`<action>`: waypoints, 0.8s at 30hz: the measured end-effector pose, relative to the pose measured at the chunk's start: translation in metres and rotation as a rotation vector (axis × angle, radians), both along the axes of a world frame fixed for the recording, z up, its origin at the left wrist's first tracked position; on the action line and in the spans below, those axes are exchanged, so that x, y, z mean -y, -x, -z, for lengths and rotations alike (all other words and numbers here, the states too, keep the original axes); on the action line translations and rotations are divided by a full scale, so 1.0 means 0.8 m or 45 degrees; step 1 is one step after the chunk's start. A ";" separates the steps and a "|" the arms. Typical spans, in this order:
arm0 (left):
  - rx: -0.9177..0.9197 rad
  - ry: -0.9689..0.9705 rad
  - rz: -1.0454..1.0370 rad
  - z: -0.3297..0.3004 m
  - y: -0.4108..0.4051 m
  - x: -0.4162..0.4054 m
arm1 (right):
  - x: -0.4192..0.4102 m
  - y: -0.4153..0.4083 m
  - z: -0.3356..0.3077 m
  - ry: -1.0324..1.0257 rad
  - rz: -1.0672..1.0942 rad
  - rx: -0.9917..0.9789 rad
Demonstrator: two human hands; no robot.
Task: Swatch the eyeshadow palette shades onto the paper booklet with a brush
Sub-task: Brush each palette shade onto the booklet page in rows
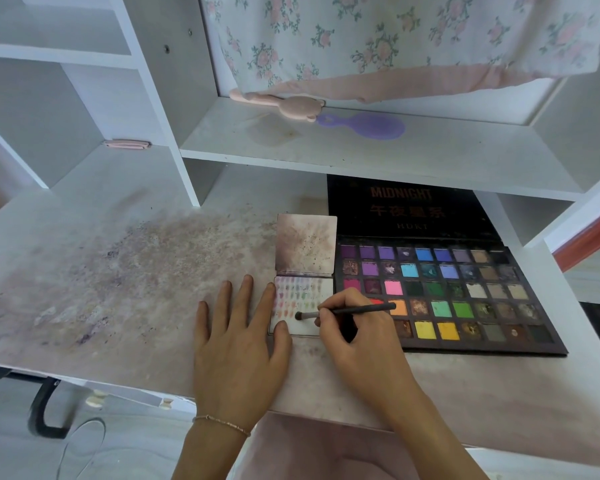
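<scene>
While the left hand (238, 344) lies flat, fingers straight and slightly spread, thumb tip on the booklet (303, 296) edge, the right hand (355, 336) pinches the brush (347, 310). Bristles touch the swatch page just beyond the left thumb. Open palette (440, 292) sits just past the right fingers, beside the booklet on the desk (118, 271).

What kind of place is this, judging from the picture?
Probably a home dressing table or vanity desk: a white shelved desk stained with powder, a large black multicolour eyeshadow palette, and a purple plastic hairbrush beneath a floral fabric.
</scene>
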State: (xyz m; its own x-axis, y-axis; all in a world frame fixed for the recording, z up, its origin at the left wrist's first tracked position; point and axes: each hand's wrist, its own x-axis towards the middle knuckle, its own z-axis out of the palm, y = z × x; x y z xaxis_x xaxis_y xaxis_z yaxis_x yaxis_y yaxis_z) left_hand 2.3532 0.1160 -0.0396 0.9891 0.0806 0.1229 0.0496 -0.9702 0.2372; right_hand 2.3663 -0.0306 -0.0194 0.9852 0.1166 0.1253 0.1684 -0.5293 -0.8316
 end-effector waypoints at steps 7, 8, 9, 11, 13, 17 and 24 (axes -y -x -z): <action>0.006 0.004 0.002 0.001 0.001 -0.001 | 0.000 -0.001 0.001 0.009 -0.005 0.006; 0.005 0.005 0.002 0.001 0.001 -0.001 | 0.000 -0.001 0.001 0.013 -0.003 0.010; 0.004 0.008 0.002 0.001 0.000 -0.001 | 0.000 -0.001 0.001 0.013 0.003 0.015; 0.006 0.016 0.003 0.001 0.000 0.000 | 0.000 -0.002 0.001 0.006 0.016 0.025; 0.005 0.017 0.003 0.001 0.000 0.000 | 0.000 -0.001 0.001 -0.004 0.015 0.026; 0.003 0.029 0.000 0.002 0.001 0.000 | 0.001 -0.001 0.004 0.009 -0.001 0.027; 0.014 0.057 -0.003 0.002 0.000 0.000 | 0.003 -0.003 0.006 -0.147 0.158 0.280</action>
